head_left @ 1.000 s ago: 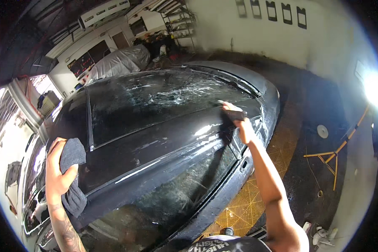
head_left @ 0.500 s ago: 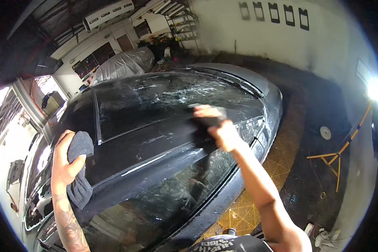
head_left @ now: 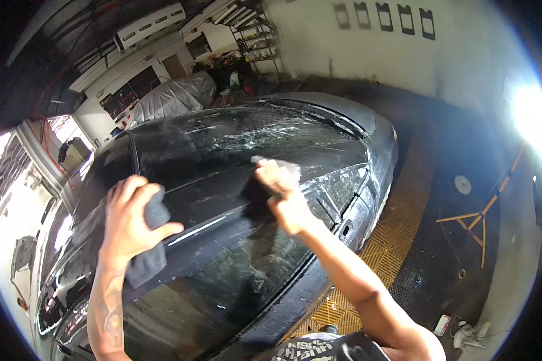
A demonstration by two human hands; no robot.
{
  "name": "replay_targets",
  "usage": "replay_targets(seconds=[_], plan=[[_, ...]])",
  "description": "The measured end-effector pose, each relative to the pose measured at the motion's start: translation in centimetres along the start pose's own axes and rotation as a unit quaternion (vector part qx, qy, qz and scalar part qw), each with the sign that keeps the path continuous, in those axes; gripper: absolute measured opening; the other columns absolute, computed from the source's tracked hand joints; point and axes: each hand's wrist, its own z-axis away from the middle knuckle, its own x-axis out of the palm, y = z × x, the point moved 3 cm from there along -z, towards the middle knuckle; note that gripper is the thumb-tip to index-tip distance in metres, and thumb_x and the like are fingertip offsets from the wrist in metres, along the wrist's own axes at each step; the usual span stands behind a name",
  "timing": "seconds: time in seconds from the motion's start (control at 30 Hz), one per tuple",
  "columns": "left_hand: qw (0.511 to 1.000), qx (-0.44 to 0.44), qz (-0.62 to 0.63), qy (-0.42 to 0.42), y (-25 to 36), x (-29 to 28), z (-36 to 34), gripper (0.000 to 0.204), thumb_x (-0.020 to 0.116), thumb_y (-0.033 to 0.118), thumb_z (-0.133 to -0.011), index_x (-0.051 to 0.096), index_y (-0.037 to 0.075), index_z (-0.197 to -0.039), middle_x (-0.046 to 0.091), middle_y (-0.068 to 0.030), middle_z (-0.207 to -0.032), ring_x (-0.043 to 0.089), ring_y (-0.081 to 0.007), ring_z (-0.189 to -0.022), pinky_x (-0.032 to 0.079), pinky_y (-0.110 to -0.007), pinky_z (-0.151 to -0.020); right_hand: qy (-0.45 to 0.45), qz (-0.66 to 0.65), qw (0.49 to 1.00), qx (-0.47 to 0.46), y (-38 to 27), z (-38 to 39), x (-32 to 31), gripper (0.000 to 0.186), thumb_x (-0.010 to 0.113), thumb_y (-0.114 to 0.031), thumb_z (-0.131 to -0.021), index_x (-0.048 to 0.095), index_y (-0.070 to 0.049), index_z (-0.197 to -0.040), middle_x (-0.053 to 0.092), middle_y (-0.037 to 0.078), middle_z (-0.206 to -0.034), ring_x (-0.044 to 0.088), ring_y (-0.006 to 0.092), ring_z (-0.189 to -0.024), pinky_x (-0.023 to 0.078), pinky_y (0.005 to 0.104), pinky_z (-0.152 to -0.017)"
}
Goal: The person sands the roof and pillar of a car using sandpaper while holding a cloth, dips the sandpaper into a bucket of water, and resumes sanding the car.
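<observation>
A dark car with whitish smears on its roof and glass lies in front of me. My left hand grips a dark grey cloth over the near roof edge, its thumb stretched to the right. The cloth hangs below the palm and also shows beyond the thumb. Further right, my right hand is over the roof near the windscreen end, smeared by motion. Its fingers are closed on a flat grey pad, too blurred to tell its exact kind.
At the right a bright lamp stands on a yellow tripod. Yellow floor tiles run along the car's side. Behind the car are a silver-covered vehicle and a shelf rack. A white disc is near the right wall.
My left hand has moved right across the roof edge with the cloth. My right hand has shifted left along the roof with the pad. The view has tilted slightly.
</observation>
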Motion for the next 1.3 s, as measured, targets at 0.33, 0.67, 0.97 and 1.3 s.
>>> replay_targets(seconds=[0.33, 0.67, 0.97, 1.3], plan=[[0.993, 0.053, 0.055, -0.091, 11.9, 14.9, -15.9, 0.037, 0.077, 0.037, -0.077, 0.071, 0.01, -0.102, 0.071, -0.0129, -0.106, 0.07, -0.0326, -0.102, 0.057, -0.045, -0.09, 0.237, 0.12, 0.945, 0.189, 10.0, 3.3, -8.0, 0.046, 0.053, -0.004, -0.08, 0.056, 0.005, -0.125, 0.058, 0.025, -0.133, 0.054, 0.0392, -0.129, 0.038, 0.043, -0.116], [0.987, -0.155, 0.036, 0.037, -0.8, 2.4, -5.2, 0.033, 0.076, 0.025, -0.076, 0.073, 0.008, -0.104, 0.073, -0.0132, -0.096, 0.072, -0.0338, -0.089, 0.056, -0.043, -0.077, -0.061, 0.262, 0.963, 0.0, 2.6, -1.0, 1.5, 0.075, 0.044, -0.023, -0.091, 0.027, -0.001, -0.161, 0.019, 0.019, -0.17, 0.013, 0.0341, -0.159, 0.011, 0.0481, -0.129], [0.906, -0.359, -0.198, 0.108, -22.3, -8.6, 14.3, 0.044, 0.072, 0.027, -0.083, 0.069, -0.002, -0.116, 0.072, -0.026, -0.112, 0.068, -0.0424, -0.107, 0.053, -0.045, -0.095, 0.019, 0.073, 0.996, -0.046, -4.0, -3.1, 5.7, 0.048, 0.057, -0.014, -0.087, 0.058, -0.003, -0.134, 0.053, 0.022, -0.146, 0.043, 0.0432, -0.142, 0.027, 0.0522, -0.123], [0.936, -0.324, -0.13, 0.047, -19.6, -6.3, 10.9, 0.037, 0.077, 0.027, -0.081, 0.07, -0.002, -0.104, 0.072, -0.0252, -0.101, 0.068, -0.0431, -0.1, 0.053, -0.045, -0.086, 0.06, -0.047, 0.997, -0.006, -3.8, -3.3, 4.6, 0.049, 0.057, -0.005, -0.081, 0.058, 0.0, -0.129, 0.057, 0.023, -0.138, 0.049, 0.0381, -0.137, 0.037, 0.0475, -0.118]])
